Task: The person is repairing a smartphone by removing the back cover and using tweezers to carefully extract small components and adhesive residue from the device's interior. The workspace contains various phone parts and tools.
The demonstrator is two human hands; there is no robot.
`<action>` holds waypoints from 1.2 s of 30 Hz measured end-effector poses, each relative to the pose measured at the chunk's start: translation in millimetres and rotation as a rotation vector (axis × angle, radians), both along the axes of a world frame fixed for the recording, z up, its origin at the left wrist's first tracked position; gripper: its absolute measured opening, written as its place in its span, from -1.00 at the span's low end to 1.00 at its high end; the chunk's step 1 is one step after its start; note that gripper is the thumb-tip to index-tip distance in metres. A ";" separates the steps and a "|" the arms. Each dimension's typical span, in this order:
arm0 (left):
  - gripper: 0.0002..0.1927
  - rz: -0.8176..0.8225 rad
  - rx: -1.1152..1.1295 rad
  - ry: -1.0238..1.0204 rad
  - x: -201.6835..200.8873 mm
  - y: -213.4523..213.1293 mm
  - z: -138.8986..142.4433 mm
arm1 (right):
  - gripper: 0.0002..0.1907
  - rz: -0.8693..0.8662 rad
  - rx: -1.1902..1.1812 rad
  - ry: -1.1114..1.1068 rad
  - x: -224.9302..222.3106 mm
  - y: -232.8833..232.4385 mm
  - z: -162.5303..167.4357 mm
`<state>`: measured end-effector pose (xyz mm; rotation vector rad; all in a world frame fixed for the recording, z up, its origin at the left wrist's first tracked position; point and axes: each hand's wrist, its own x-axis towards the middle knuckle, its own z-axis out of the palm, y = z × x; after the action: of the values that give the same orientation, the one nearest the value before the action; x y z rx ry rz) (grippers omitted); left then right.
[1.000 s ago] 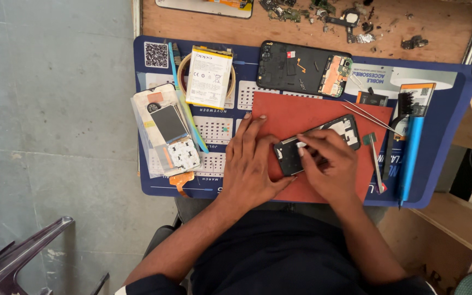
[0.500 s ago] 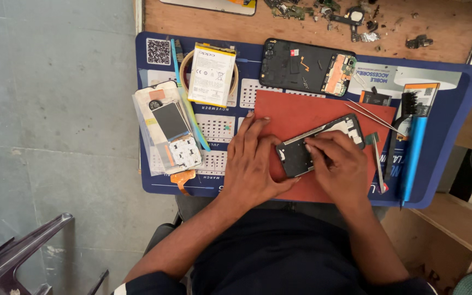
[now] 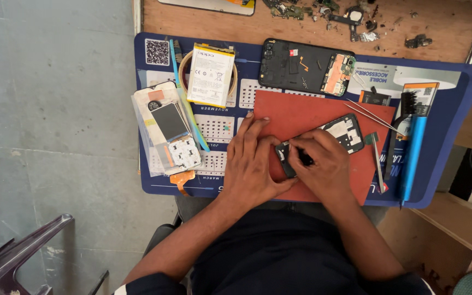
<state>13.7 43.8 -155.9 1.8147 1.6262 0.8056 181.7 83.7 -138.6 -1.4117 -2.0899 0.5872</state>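
Fingers (image 3: 301,150) of the right hand (image 3: 323,166) pinch down on the phone frame (image 3: 323,143), seemingly around a small dark tool. The left hand (image 3: 255,158) rests half-open against the frame's near end, steadying it on the red mat (image 3: 301,109) on the counter (image 3: 203,22).

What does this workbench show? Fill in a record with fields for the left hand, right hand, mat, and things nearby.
left hand: left hand steadies the near end of the phone frame, which is flat on the red mat
right hand: right hand presses on the frame's middle
mat: red mat lies on the blue mat
nearby: open phone, battery, tweezers, brush, bagged part
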 end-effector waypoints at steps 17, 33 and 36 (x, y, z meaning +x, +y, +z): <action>-0.27 0.007 0.011 0.011 3.7 0.4 0.6 | -0.82 -0.036 0.134 0.006 -1.3 -10.6 -18.2; -0.28 0.003 -0.002 0.011 3.1 1.0 -0.5 | -0.84 -0.089 0.134 0.026 -5.0 -11.3 -21.5; -0.29 0.001 0.016 0.014 3.3 1.1 -1.4 | -0.83 -0.068 0.119 0.037 -6.6 -10.8 -22.0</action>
<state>17.0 44.9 -157.4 1.8345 1.6344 0.8106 175.1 72.9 -160.6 -1.3883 -2.0049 0.4510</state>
